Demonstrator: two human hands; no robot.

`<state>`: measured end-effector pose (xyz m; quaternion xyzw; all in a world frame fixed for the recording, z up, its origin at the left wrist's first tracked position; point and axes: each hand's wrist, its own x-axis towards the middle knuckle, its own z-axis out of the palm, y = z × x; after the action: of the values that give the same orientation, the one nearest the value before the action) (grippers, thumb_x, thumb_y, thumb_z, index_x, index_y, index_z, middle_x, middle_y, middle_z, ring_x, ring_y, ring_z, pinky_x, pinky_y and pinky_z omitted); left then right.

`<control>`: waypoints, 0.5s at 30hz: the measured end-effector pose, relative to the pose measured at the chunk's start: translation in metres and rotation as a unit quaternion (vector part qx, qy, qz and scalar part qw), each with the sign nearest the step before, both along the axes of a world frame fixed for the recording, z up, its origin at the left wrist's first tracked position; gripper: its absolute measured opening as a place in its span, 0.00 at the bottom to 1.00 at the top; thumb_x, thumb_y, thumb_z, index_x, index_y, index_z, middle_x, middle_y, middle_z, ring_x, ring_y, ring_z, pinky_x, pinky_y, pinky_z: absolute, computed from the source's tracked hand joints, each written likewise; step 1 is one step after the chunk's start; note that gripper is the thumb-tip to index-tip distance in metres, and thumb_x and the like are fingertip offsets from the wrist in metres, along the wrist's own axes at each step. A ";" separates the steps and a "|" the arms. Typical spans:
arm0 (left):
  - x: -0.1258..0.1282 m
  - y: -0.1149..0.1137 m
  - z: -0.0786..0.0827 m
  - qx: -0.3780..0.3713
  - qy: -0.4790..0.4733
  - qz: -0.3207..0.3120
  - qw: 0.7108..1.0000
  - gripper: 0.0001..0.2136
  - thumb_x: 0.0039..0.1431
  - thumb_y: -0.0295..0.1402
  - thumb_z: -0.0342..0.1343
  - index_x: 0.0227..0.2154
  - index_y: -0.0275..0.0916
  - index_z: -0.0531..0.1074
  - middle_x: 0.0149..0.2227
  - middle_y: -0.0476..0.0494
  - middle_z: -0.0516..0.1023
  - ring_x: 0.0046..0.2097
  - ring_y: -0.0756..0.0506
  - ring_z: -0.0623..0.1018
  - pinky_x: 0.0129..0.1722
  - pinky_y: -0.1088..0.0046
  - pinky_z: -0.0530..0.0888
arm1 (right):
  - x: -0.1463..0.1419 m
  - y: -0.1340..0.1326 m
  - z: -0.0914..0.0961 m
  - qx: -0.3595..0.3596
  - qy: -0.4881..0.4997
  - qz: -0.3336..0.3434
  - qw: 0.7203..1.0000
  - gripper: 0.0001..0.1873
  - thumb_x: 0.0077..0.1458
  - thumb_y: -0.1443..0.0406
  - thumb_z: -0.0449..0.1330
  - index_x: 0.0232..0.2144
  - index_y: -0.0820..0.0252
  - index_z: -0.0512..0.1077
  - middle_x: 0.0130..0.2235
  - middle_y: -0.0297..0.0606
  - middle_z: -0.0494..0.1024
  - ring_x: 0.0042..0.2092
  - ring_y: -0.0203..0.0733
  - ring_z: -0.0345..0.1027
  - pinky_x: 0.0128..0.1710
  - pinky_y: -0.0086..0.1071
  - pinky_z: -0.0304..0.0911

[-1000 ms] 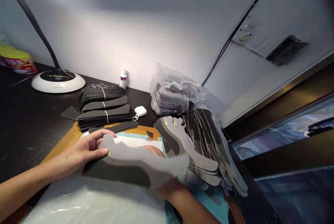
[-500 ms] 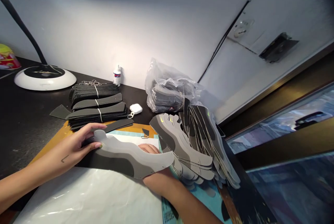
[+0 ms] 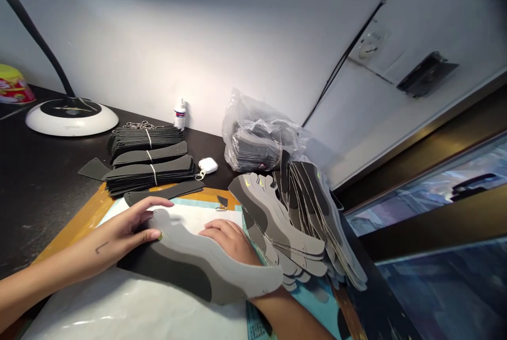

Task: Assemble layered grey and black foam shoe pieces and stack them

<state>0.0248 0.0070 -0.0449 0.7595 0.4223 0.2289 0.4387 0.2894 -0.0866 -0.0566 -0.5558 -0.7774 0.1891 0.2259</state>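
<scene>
A grey and black shoe-upper piece point(image 3: 206, 266) lies low over a white plastic sheet point(image 3: 130, 308) in front of me. My left hand point(image 3: 127, 232) grips its left end, thumb on top and fingers curled round the edge. On the far side my right hand point(image 3: 227, 239) rests against the piece, its fingers mostly hidden behind the material. Just to the right, a fanned pile of similar grey and black pieces point(image 3: 297, 224) leans across the table edge.
Banded stacks of black strips point(image 3: 148, 163) lie behind the orange board point(image 3: 79, 221). A white earbud case point(image 3: 208, 165), a small white bottle point(image 3: 179, 115), a plastic bag of cut parts point(image 3: 257, 142) and a white lamp base point(image 3: 71, 116) stand on the black table point(image 3: 35, 187).
The grey and black piece has come lower and nearer to me, now resting flatter. My right hand has emerged from under it and shows on its far side.
</scene>
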 end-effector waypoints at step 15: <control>-0.018 0.024 0.007 0.387 0.090 0.139 0.907 0.18 0.62 0.48 0.51 0.45 0.41 0.76 0.52 0.36 0.73 0.54 0.33 0.71 0.58 0.53 0.64 | 0.002 -0.002 0.000 -0.014 0.062 0.017 0.998 0.13 0.61 0.67 0.61 0.48 0.52 0.76 0.54 0.38 0.76 0.58 0.43 0.66 0.60 0.41 0.60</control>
<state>0.0073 0.0314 -0.0383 0.8206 0.4399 0.3633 0.0345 0.2917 -0.0885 -0.0564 -0.5324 -0.7686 0.2381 0.2629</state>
